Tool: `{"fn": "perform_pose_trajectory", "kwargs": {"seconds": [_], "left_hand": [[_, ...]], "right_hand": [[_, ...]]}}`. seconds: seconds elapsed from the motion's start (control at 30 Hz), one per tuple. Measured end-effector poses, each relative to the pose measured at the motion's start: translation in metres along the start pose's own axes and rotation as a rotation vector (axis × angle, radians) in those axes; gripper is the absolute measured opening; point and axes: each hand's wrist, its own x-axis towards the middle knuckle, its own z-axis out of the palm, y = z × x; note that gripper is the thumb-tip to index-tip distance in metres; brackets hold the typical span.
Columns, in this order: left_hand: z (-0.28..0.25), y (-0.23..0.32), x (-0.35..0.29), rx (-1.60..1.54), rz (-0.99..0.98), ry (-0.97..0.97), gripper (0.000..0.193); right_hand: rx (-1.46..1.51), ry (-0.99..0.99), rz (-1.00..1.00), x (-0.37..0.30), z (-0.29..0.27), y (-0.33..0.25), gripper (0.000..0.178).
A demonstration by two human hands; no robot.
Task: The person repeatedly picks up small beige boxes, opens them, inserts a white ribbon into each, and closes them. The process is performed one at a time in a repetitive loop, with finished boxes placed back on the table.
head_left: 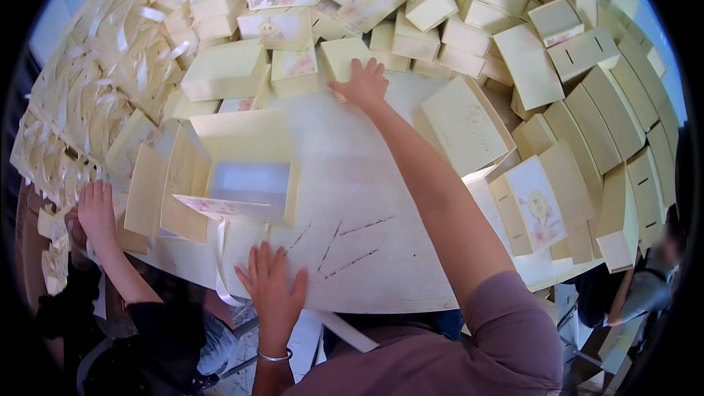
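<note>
My left hand (271,286), with a silver bangle at the wrist, lies at the table's near edge with its fingers spread, holding nothing. Just beyond it stands an open cream gift box (253,143) with a pale blue inside and a flower-printed flap. A white ribbon (221,257) hangs from this box over the table edge. My right arm stretches far across the table. There my right hand (362,85), fingers apart, touches the near right side of a small closed cream box (343,57) in the back row, and its grip is not closed round it.
Cream boxes (484,15) are stacked along the back and right. Cream pieces with white ribbons (95,95) heap up at the left. Another person's hand (97,213) works there. A larger box (466,125) stands right of my forearm; another person sits at the far right.
</note>
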Motion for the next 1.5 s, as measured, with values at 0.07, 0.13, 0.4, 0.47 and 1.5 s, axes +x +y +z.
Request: {"fn": "perform_pose_trajectory", "kwargs": {"seconds": [0.07, 0.13, 0.4, 0.47, 1.5], "left_hand": [[0.003, -0.013, 0.005, -0.009, -0.051, 0.034, 0.051], [0.005, -0.025, 0.017, -0.011, -0.104, 0.050, 0.052], [0.006, -0.068, 0.074, 0.021, -0.082, 0.052, 0.057], [0.000, -0.056, 0.079, 0.093, -0.136, 0.017, 0.055], [-0.052, 0.158, 0.066, 0.187, 0.997, -0.620, 0.081]], "right_hand": [[0.014, -0.003, -0.024, 0.001, 0.001, 0.007, 0.073], [-0.005, -0.009, -0.079, -0.008, 0.000, 0.018, 0.071], [0.075, 0.001, -0.314, -0.173, -0.067, 0.060, 0.070], [0.052, -0.051, -0.394, -0.220, -0.090, 0.069, 0.069], [0.544, -0.051, -0.135, -0.310, -0.162, 0.128, 0.062]]}}
